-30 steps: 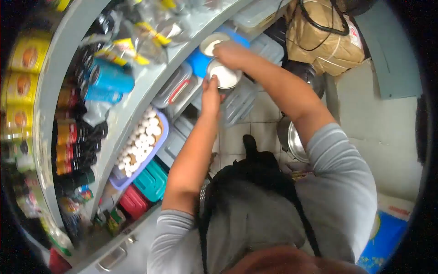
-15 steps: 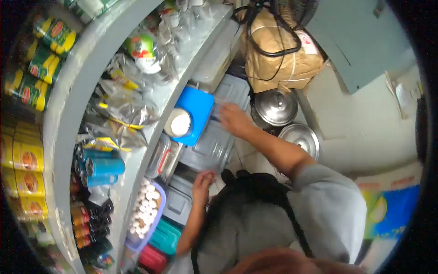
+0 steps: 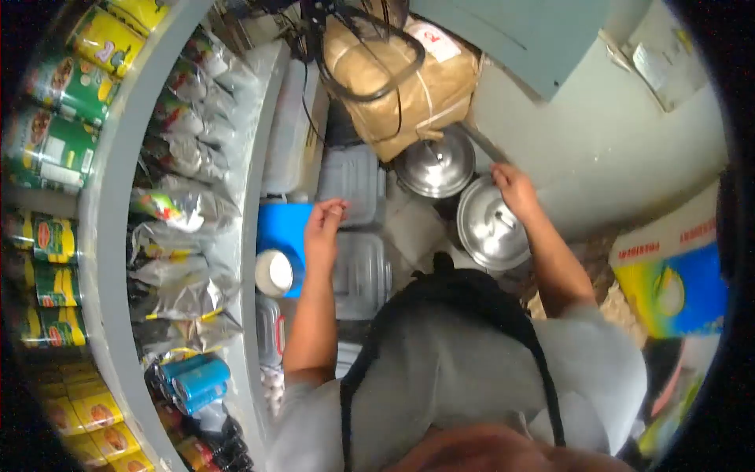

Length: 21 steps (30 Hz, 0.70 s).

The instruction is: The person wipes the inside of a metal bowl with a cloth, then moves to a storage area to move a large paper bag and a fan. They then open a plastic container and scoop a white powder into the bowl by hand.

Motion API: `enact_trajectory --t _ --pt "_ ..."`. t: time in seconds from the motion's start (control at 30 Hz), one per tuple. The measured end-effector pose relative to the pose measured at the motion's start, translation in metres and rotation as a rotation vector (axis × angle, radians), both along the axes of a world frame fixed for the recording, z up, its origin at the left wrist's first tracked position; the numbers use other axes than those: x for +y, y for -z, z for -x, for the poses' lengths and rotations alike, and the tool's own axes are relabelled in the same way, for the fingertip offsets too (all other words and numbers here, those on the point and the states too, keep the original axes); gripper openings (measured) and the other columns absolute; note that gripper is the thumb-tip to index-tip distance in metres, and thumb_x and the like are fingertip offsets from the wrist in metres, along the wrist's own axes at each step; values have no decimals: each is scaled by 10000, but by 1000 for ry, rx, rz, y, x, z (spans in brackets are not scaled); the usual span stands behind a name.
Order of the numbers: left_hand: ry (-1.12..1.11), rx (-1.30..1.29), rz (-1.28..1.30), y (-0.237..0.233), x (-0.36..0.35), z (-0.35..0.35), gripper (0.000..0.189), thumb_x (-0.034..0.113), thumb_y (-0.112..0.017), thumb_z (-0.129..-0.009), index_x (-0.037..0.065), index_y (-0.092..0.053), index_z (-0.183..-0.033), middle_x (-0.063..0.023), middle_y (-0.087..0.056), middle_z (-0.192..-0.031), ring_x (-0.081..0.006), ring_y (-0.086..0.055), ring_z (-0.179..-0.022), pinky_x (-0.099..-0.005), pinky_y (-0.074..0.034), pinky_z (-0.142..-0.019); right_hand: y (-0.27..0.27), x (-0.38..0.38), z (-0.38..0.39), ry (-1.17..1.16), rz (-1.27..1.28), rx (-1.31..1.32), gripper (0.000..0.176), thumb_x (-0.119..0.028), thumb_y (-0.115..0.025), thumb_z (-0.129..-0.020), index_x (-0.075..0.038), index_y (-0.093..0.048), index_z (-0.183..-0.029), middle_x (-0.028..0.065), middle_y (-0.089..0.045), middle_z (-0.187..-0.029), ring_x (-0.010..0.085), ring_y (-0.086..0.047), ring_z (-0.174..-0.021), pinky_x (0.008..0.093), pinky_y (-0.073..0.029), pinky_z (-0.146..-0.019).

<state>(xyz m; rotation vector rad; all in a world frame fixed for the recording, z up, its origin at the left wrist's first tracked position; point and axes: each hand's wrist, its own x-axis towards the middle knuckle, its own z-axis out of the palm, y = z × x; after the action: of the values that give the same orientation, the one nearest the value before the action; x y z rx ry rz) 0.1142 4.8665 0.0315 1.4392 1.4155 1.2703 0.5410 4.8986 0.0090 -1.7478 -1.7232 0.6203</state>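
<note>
My left hand (image 3: pixel 323 223), fingers curled in, is raised over the right edge of a blue lid (image 3: pixel 275 224) and beside grey storage bins (image 3: pixel 354 271). Nothing shows in it. On the blue lid stands a round container with a white top (image 3: pixel 274 272), just left of my left forearm. My right hand (image 3: pixel 515 191) is also closed, its fingers bent together, with nothing showing between them. It overlaps the upper right rim of a steel pot lid (image 3: pixel 481 228) in this view. A second lidded steel pot (image 3: pixel 437 165) sits behind it.
Shelves at left hold cans (image 3: pixel 59 240), silver packets (image 3: pixel 189 287) and blue cans (image 3: pixel 200 381). A large brown paper package (image 3: pixel 448 82) stands beyond the pots, a black hose or cable looped over it. A printed yellow-and-blue box (image 3: pixel 680 287) is at right.
The view has turned and shifted. My right hand has gone from above the grey bins to beside the pot lid. My left hand has moved forward, up near the blue lid.
</note>
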Motion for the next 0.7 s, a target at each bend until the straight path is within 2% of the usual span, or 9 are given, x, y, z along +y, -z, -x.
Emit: enact_trajectory --t 0.07,0.13,0.2,0.37,0.5,0.57,0.63,0.67,0.7 --pt "79 161 -55 25 74 19 304 225 -600 -975 11 -613 -1190 -88 -685 -1097 -172 -619 -978 -308 -488 -893 -8 11 -8 22 0 49 317 -207 -550 -975 -25 -639 -1219 176 -698 -993 276 -668 -915 364 -511 -848" --pt "29 78 -288 -36 112 -18 339 248 -606 -972 3 -611 -1206 -108 -685 -1100 -168 -609 -989 -303 -477 -908 -18 24 -16 40 24 99 336 -228 -539 -974 -29 -634 -1227 214 -694 -1035 346 -671 -971 398 -510 -873" --pt "11 -234 -19 -59 161 -23 393 266 -623 -941 19 -599 -1246 -118 -612 -1310 -218 -580 -1182 -343 -433 -1032 -38 35 -22 86 22 138 343 -236 -538 -978 -32 -629 -1239 211 -694 -1033 320 -679 -935 387 -516 -846" --pt "-134 -64 -248 -99 257 -48 553 340 -675 -903 -38 -561 -1290 -178 -608 -1299 -254 -583 -1184 -347 -435 -1005 -25 52 -22 29 158 167 354 -115 -596 -957 -16 -585 -1297 75 -673 -942 141 -630 -879 288 -502 -841" --pt "-257 291 -348 -99 355 -25 690 394 -729 -845 -59 -525 -1324 -208 -601 -1303 -309 -572 -1203 -373 -422 -1029 -32 60 2 33 118 270 357 -112 -587 -970 -29 -577 -1317 63 -659 -1000 128 -620 -928 283 -497 -871" --pt "-194 304 -110 -125 364 -37 817 430 -763 -804 -88 -471 -1364 -245 -561 -1343 -334 -539 -1248 -382 -397 -1064 -63 70 16 64 52 276 362 -151 -603 -957 -34 -587 -1299 97 -672 -1024 181 -640 -942 310 -503 -881" --pt "-130 235 -166 -88 417 -12 903 445 -789 -775 -103 -420 -1391 -256 -539 -1363 -338 -531 -1256 -391 -390 -1078 -118 89 14 124 -115 206 385 -219 -619 -949 -37 -593 -1287 142 -685 -1082 241 -662 -986 340 -508 -899" --pt "-114 369 -231 -96 417 -12 898 438 -789 -771 -101 -419 -1385 -254 -556 -1338 -356 -549 -1224 -408 -405 -1061 -146 97 13 161 -176 155 403 -247 -619 -953 -35 -589 -1294 153 -683 -1118 248 -664 -1017 344 -507 -909" --pt "1 250 -354 -56 467 16 797 357 -793 -779 -94 -451 -1340 -234 -572 -1308 -334 -566 -1179 -405 -423 -1034 -163 106 7 195 -226 90 400 -224 -616 -964 -25 -579 -1308 129 -677 -1131 208 -649 -1035 341 -508 -911"
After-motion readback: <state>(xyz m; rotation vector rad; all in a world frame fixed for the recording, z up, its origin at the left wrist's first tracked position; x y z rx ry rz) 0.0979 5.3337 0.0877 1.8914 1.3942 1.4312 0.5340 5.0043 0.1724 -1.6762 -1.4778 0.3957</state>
